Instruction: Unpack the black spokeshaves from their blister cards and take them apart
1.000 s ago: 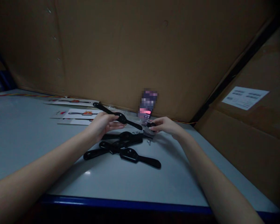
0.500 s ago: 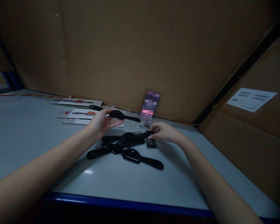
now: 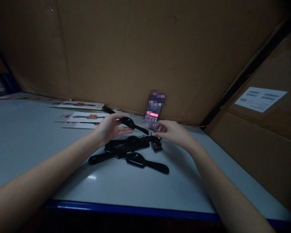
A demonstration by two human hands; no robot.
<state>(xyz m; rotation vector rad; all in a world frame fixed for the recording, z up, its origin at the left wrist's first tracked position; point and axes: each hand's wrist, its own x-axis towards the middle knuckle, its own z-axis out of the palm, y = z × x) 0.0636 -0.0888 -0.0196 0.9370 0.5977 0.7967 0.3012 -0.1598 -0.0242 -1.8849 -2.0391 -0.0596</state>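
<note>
"Nearest the blue table edge (image 3: 123,211), what lies there?"

"One black spokeshave (image 3: 135,159), angled at the front of a crossed pile (image 3: 120,150). Small dark parts (image 3: 156,145) sit by the pile's right end."

"And the hands?"

"Above the pile, the left hand (image 3: 109,129) grips a raised spokeshave (image 3: 128,122) near its middle, lower fingers extended. The right hand (image 3: 174,132) is half curled just beyond the parts; I can't tell if it holds anything."

"Your read?"

"Left steadying, right picking, I'd judge. Any pick there calls for a fine pinch and a steady left grip."

"Farther back?"

"Printed cards (image 3: 83,116), clear plastic (image 3: 140,121), a phone (image 3: 155,105), then cardboard (image 3: 135,64)."
</note>
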